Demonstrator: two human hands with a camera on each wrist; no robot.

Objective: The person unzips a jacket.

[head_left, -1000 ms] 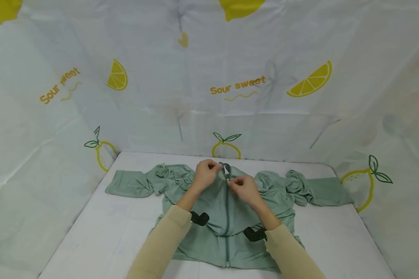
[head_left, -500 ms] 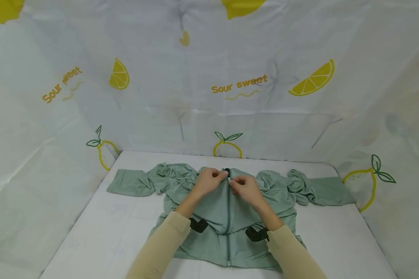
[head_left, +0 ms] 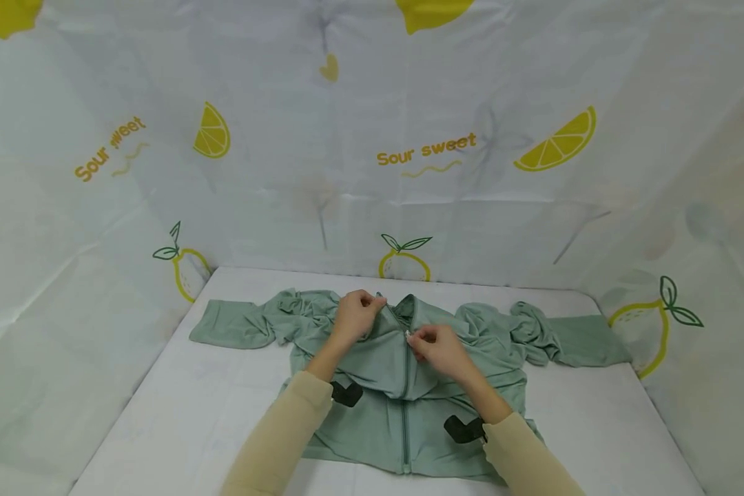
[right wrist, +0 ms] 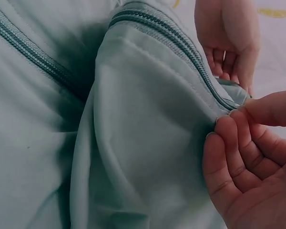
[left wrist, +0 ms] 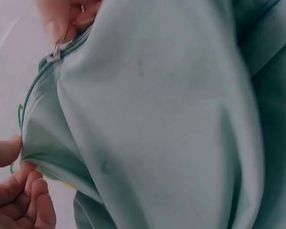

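A sage-green zip-up jacket (head_left: 372, 375) lies front up on the white table, sleeves spread to both sides. My left hand (head_left: 355, 318) pinches the collar's left edge between thumb and fingers; in the left wrist view this edge (left wrist: 23, 129) is drawn taut. My right hand (head_left: 441, 350) pinches the small metal zipper pull (left wrist: 56, 50), just below the parted collar. Beneath the slider the zipper (right wrist: 176, 38) runs closed down the front; above it the two sides spread into a V. The fabric bulges up in a fold between the hands and the hem.
The white table (head_left: 180, 413) carries the jacket, with bunched sleeves at the left (head_left: 235, 325) and right (head_left: 585, 339). A white curtain (head_left: 273, 172) printed with lemons and lettering hangs behind and along both sides. Black wrist mounts (head_left: 465, 429) hang under the forearms.
My right hand has moved the zipper pull slightly down and toward me. My left hand came near it, then moved left with the collar edge, and the collar now stands parted.
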